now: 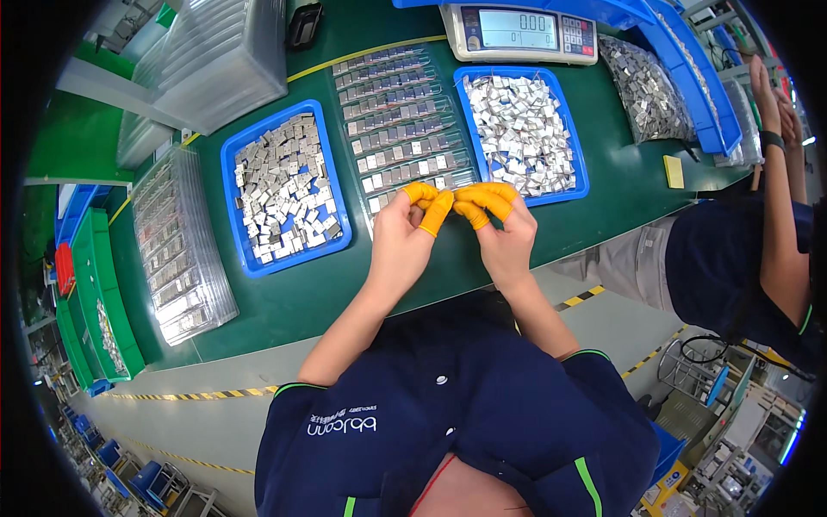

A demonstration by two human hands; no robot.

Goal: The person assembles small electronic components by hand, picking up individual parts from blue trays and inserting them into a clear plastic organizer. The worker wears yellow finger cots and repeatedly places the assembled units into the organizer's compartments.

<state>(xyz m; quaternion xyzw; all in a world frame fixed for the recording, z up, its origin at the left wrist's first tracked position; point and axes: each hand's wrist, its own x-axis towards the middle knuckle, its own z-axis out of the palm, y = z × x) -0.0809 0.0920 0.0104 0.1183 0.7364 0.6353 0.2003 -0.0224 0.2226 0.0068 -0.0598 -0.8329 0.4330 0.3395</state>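
Yellow finger cots cover the fingertips of both hands, which meet over the near end of a clear plastic tray (352, 159). My left hand (405, 234) is closed in a pinch, and my right hand (506, 233) pinches right beside it. Whatever small thing lies between the fingertips is too hidden to name. Rows of small silver rectangular metal parts (398, 155) fill the clear tray. Left of it stands a blue tray (228, 185) heaped with loose silver metal parts (284, 181). To the right, another blue tray (583, 168) holds many small white-and-silver pieces (521, 129).
A digital scale (521, 33) stands at the back, beside a bag of metal parts (646, 90). Stacked clear trays (185, 250) and green bins (108, 284) are at left. A yellow pad (673, 171) lies at right, near another person (741, 250).
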